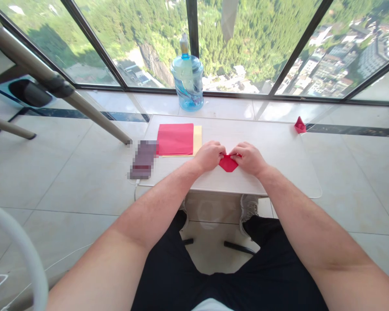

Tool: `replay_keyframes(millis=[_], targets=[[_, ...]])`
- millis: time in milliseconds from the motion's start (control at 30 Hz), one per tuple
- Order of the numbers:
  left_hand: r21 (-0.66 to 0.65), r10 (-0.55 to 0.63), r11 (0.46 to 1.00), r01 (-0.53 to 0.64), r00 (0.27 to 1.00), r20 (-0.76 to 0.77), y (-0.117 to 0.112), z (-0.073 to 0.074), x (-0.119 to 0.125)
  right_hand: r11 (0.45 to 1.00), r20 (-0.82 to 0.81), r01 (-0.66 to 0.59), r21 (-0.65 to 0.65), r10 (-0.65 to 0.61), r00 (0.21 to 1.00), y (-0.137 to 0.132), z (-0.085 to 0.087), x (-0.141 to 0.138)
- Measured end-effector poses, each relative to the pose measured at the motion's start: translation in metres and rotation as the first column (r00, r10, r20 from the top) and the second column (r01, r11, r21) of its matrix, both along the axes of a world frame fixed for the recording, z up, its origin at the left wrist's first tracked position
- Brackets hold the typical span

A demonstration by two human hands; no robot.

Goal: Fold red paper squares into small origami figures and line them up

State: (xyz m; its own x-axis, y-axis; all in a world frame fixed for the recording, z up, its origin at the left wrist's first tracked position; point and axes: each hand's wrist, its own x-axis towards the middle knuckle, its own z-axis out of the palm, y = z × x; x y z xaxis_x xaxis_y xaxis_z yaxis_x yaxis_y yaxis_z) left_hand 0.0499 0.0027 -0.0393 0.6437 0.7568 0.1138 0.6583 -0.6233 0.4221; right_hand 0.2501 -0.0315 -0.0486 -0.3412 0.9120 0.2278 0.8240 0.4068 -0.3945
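Note:
A small piece of folded red paper point(228, 164) lies over the white table point(278, 160), its lower corners angled. My left hand point(211, 154) pinches its upper left corner, and my right hand point(248, 158) pinches the upper right one. Both sets of fingers are closed, and they hide the paper's top corners. Left of my hands rests a stack of red paper sheets point(175, 139) with yellow paper point(197, 140) showing beneath it. At the table's far right corner sits a folded red paper boat point(300, 125).
A blurred-out phone point(143, 160) with a white cable point(136, 189) lies at the table's left edge. Behind the table a large blue water bottle point(188, 84) stands by the window. A slanting metal leg point(94, 113) reaches the floor at left.

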Motion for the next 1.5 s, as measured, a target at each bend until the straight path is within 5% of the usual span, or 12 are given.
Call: replay_keyframes(millis=[633,1500], targets=[[0.181,-0.186,0.966,0.187,0.982,-0.019,-0.009,-0.004,-0.016,0.988,0.159,-0.123,0.093,0.107,0.981,-0.013,-0.002,0.006],[0.212,-0.186,0.955,0.208,0.975,-0.121,-0.009,-0.002,-0.014,0.980,0.112,-0.168,0.107,0.156,0.981,-0.017,-0.002,0.010]])
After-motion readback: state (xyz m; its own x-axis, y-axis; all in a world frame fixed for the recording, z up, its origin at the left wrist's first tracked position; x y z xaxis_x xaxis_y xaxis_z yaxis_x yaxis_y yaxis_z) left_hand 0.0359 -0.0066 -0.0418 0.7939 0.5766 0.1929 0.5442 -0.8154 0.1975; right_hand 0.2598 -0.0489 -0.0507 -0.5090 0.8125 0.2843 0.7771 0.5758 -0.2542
